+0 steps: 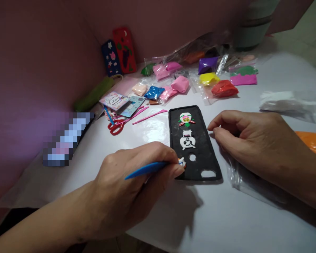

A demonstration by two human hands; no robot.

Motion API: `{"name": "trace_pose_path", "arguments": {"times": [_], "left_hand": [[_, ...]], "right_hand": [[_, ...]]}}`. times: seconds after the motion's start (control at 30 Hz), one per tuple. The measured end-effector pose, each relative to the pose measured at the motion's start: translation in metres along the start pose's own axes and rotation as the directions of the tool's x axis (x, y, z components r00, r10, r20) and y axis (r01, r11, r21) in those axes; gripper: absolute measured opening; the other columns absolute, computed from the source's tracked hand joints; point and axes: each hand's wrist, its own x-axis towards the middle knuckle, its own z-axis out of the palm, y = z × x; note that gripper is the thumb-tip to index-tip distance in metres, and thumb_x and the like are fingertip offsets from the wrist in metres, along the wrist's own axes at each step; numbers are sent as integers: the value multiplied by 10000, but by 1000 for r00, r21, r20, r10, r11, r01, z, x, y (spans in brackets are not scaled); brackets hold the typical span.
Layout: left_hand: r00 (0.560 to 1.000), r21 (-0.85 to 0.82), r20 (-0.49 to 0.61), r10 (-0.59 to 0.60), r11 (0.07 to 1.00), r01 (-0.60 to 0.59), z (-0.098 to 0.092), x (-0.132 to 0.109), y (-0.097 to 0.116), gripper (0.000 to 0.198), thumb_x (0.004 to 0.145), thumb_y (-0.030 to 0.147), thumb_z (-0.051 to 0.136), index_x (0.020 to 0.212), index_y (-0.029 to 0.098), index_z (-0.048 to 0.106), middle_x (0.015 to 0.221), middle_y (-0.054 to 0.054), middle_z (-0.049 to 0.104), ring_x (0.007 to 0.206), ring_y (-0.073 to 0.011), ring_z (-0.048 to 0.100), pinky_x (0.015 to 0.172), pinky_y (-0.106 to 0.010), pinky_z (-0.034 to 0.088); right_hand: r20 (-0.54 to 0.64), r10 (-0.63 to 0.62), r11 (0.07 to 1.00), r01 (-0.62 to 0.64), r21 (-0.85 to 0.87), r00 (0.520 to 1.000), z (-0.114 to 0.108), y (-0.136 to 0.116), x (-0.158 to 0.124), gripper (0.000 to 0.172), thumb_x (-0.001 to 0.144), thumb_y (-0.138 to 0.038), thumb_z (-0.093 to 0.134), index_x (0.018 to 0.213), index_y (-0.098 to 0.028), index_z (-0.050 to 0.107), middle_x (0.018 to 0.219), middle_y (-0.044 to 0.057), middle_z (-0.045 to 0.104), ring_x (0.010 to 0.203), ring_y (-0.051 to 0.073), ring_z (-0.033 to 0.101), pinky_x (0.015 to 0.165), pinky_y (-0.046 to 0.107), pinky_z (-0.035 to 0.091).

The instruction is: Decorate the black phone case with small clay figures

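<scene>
My left hand (pixel 139 175) is closed in a pinch on a blue plastic modelling tool (pixel 147 169), over the lower left of a black phone case (pixel 200 151). Its fingertips meet a small white and orange clay piece (pixel 183 162) there and partly hide it. Higher on the case sit a white clay face (pixel 188 142) with black lines and a round white clay figure (pixel 185 118) with green, pink and yellow parts. Beside the case's right edge, my right hand (pixel 242 137) has thumb and forefinger drawn together; whether anything is between them I cannot make out.
Bags of coloured clay, among them blue (pixel 154 92), red (pixel 224 89) and white (pixel 276 101), lie beyond the case. Red-handled scissors (pixel 116 127) and pink strips (pixel 149 117) are at left. Two decorated cases, blue (pixel 111 59) and red (pixel 124 51), lean on the wall.
</scene>
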Motion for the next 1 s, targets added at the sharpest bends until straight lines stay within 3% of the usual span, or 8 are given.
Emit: {"name": "trace_pose_path", "arguments": {"times": [0.23,0.33,0.4,0.53,0.77,0.83,0.93,1.0], "left_hand": [[984,-188,-140,-112,979,85,-2,0,2,151,890,183,531,749,194,583,661,49,588,513,-66,516,502,-186,394],[954,-363,-162,-254,914,182,-1,2,-3,238,898,193,519,667,177,574,633,42,565,506,-62,519,492,-183,403],[934,-511,-104,-343,824,245,-1,4,-10,273,905,244,524,646,168,565,597,36,552,488,-65,513,464,-180,403],[888,-760,86,-452,547,352,-1,10,-26,290,889,386,551,702,166,569,557,24,545,428,-74,474,358,-165,341],[847,-861,231,-479,305,407,-16,10,-25,313,892,384,537,687,151,569,499,32,507,357,-45,419,320,-128,301],[859,-868,232,-456,301,395,-28,6,-15,301,898,372,522,696,157,583,502,31,505,356,-50,423,318,-134,301],[885,-828,174,-431,423,369,-45,-2,5,252,881,339,535,700,169,578,558,21,540,412,-66,475,353,-149,343],[902,-770,218,-373,501,394,-51,-4,13,231,889,324,504,719,177,556,588,23,535,438,-69,470,378,-159,359]], "right_hand": [[21,23,1000,-23,1,1000,0,0,1,144,767,-183,558,654,-230,635,502,-63,577,425,104,492,444,247,337],[38,32,999,-32,3,999,0,-1,1,145,776,-180,542,667,-228,623,496,-62,564,434,108,496,454,251,344],[51,50,999,-51,6,997,-1,-3,1,143,781,-181,536,675,-230,619,476,-66,544,420,107,471,449,253,339],[73,93,996,-93,-6,993,-2,-4,-1,120,798,-206,541,717,-236,623,472,-67,532,414,112,440,440,256,329],[73,85,996,-85,2,994,-3,-4,-2,119,819,-224,528,739,-235,616,497,-48,541,459,139,473,468,269,352],[86,101,995,-102,6,991,-3,-4,-2,128,827,-232,512,749,-236,613,480,-52,516,446,141,459,457,270,343],[117,123,991,-128,30,985,-3,-4,-2,133,840,-258,498,769,-236,608,477,-53,502,447,145,459,455,270,344],[126,141,989,-147,36,982,-2,-3,-3,135,845,-290,500,777,-238,604,471,-58,487,445,146,453,456,270,346]]}}
